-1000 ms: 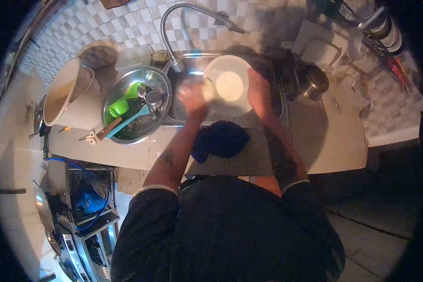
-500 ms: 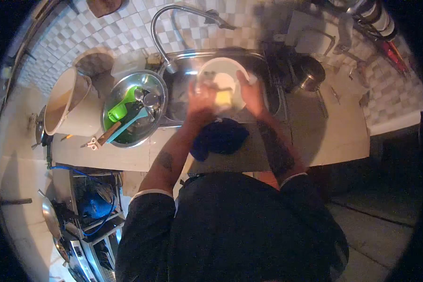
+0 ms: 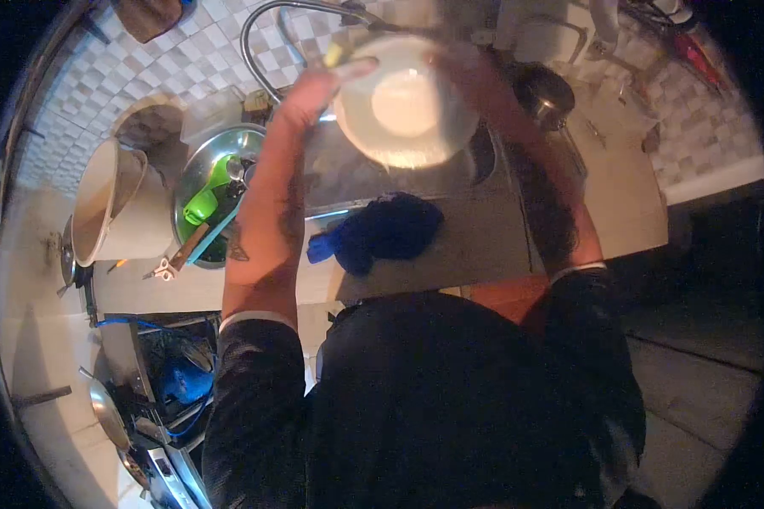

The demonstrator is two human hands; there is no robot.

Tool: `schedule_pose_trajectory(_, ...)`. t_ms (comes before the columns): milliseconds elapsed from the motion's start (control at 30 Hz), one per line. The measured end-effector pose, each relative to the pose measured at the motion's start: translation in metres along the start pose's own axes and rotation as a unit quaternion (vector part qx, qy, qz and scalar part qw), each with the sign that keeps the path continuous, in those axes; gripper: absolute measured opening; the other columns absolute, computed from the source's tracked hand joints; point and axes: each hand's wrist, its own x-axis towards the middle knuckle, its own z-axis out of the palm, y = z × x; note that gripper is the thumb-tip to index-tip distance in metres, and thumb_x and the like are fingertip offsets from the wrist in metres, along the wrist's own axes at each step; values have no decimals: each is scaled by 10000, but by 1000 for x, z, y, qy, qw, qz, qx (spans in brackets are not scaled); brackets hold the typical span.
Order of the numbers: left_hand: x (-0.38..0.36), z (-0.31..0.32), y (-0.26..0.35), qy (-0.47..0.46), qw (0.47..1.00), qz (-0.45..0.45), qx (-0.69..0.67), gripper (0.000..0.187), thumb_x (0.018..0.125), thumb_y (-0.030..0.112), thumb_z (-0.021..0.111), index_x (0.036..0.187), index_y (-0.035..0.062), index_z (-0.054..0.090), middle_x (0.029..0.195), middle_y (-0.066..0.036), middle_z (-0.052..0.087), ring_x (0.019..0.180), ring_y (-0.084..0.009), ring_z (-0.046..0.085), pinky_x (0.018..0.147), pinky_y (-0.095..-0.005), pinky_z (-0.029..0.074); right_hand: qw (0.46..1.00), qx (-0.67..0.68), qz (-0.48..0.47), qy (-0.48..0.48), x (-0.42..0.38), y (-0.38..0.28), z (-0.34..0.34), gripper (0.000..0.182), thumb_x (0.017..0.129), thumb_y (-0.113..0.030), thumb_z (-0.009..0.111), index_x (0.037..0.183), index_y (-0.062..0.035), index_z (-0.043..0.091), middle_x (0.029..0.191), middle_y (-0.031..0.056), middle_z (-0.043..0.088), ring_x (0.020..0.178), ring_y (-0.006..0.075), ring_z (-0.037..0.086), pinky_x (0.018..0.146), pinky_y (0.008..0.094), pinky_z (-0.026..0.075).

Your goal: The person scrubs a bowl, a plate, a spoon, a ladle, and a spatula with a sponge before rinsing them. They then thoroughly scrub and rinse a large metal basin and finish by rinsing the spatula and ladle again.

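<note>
A pale round bowl (image 3: 406,102), blurred by motion, is held up over the metal sink (image 3: 323,174) with its round base showing. My left hand (image 3: 318,85) grips its left edge, thumb lying across the surface. A yellow sponge (image 3: 334,55) sticks out at the fingers of that hand. On the opposite edge is my right hand (image 3: 463,72), closed on the bowl, blurred and in shadow, its fingers partly hidden. The curved faucet (image 3: 250,51) rises just behind my left hand.
Left of the sink stands a steel basin (image 3: 187,170) with a green utensil (image 3: 202,204) and other utensils. Beyond it are white buckets (image 3: 136,216). A dark blue cloth (image 3: 390,233) lies at the counter's front. A saucepan (image 3: 547,97) sits at the right.
Both hands have raised the bowl up and away from me, out of the sink. The sponge, before on the bowl's inner face, is now at the bowl's left edge by my left fingers.
</note>
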Motion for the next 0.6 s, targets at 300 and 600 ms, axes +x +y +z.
schedule_pose_trajectory(300,-42,100,20,177,936,-138,-269,427,805,268,716,1086,-22,577,827,-60,618,613,-154,610,370,-254,398,897,240,187,320,-62,-4,91,562,948,-451,476,1232,33,494,1196,210,551,1141,271,513,948,406,403)
schedule_pose_trajectory(600,-44,81,-67,254,935,-70,-239,474,868,247,636,1252,-6,525,1029,-160,660,871,-245,665,708,-379,551,821,485,273,126,-56,10,71,517,949,-291,487,1323,60,420,1165,197,584,1037,300,597,904,355,472)
